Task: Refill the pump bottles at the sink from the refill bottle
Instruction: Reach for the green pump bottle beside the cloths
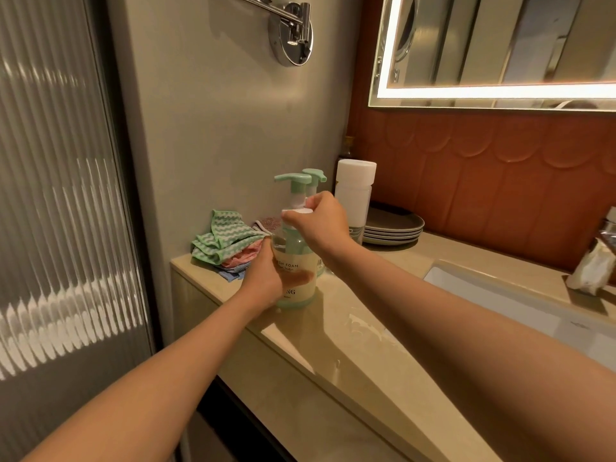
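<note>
A clear pump bottle (297,285) with pale liquid and a mint-green pump head stands on the beige counter (360,331). My left hand (263,275) wraps around its body from the left. My right hand (320,220) grips the white collar under the pump head from above. A second mint-green pump bottle (315,176) stands right behind it, mostly hidden. A tall white-capped bottle (354,195) stands further back beside the wall.
Folded green, pink and blue cloths (221,246) lie at the counter's left end. A stack of grey plates (393,228) sits behind the bottles. The white sink basin (500,295) lies to the right, with a crumpled packet (593,268) beyond it.
</note>
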Demonstrator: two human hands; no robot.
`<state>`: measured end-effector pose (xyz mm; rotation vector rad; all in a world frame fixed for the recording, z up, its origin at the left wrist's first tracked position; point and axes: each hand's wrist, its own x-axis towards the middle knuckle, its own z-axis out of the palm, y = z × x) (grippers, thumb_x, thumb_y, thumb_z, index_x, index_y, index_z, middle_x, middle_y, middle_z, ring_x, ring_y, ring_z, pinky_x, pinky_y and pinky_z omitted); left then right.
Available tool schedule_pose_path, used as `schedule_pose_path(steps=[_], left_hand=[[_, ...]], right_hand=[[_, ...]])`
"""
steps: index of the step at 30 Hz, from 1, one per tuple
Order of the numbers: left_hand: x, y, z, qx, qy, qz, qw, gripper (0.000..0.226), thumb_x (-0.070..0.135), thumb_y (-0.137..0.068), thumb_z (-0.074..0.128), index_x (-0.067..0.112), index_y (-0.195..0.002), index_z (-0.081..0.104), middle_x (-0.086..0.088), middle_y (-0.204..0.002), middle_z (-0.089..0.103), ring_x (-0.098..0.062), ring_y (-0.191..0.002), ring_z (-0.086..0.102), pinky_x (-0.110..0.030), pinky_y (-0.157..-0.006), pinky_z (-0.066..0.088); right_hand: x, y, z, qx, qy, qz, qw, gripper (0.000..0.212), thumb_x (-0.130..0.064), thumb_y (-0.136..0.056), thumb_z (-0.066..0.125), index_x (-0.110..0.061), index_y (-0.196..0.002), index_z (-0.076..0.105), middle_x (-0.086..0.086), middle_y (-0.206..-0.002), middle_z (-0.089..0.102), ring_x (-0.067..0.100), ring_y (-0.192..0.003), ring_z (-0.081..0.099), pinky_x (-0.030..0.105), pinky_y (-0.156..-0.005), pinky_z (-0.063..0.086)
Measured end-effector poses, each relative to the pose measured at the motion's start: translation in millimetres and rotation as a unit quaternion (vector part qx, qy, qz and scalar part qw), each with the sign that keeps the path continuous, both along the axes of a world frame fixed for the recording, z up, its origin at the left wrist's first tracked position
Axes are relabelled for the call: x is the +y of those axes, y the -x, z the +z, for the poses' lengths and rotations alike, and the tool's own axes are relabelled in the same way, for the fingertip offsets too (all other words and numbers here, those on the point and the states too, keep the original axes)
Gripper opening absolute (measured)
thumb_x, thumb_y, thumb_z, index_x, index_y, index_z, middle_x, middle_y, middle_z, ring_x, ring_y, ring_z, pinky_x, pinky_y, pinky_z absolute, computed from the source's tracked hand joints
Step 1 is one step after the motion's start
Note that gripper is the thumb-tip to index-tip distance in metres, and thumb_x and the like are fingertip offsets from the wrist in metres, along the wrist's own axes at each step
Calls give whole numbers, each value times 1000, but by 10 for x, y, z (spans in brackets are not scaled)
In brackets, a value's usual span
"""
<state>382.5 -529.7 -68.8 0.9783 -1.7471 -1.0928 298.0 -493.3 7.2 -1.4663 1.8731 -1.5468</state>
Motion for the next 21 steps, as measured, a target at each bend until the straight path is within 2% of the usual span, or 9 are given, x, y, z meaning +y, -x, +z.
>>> schedule_pose_path(steps=[5,6,8,10,12,15,18,21], left_hand=[[-16,-1,-40,-5,21,-4,1000,51,15,-69,81,20,-109,50,2,-105,59,-18,-102,54,-30,-83,39],[-26,0,-48,-8,21,-3,1000,50,16,-69,80,21,-109,50,3,-104,58,-18,-101,53,-29,-83,39],[-35,6,-50,-2,14,3,1000,54,16,-68,81,20,-111,48,4,-105,57,-17,-100,52,-29,-82,38],[-47,16,-52,7,3,8,1000,59,15,-66,82,19,-114,47,4,-106,57,-17,-101,51,-31,-82,38],[-53,23,-51,3,-4,11,1000,60,14,-66,82,19,-114,47,3,-107,56,-17,-101,50,-31,-82,37],[-44,20,-47,-8,2,6,1000,61,13,-68,81,18,-117,46,2,-109,56,-18,-102,50,-30,-82,38],[-41,21,-45,23,-21,2,1000,62,8,-68,81,19,-116,43,1,-112,55,-19,-102,50,-26,-74,45],[-55,21,-68,-9,1,18,1000,71,21,-59,88,26,-113,42,3,-115,58,-19,-104,53,-37,-89,45]], right_hand=[[80,-22,73,-45,-2,70,997,8,-12,-81,62,-17,-83,56,-1,-83,58,19,-87,57,35,-78,49],[80,-30,77,-44,-6,70,997,10,-12,-81,62,-15,-89,57,1,-87,57,18,-88,56,33,-76,48],[52,-34,64,-35,-10,51,998,30,-16,-79,66,-12,-106,51,3,-99,55,19,-94,55,34,-80,49],[25,-19,40,-4,-15,13,1000,47,-23,-75,73,-12,-112,47,5,-110,54,22,-100,55,41,-86,51],[23,0,18,32,-28,-3,999,55,-27,-74,76,-12,-117,47,6,-114,55,23,-102,56,43,-87,51],[27,14,-7,68,-24,-3,997,46,-26,-77,73,-14,-116,51,6,-111,58,23,-99,58,44,-86,52],[22,25,18,67,-11,7,998,42,-23,-78,72,-12,-114,55,4,-109,60,20,-95,58,39,-84,53],[37,76,172,15,19,24,999,39,-21,-78,73,-7,-113,60,4,-106,63,18,-93,59,27,-73,50]])
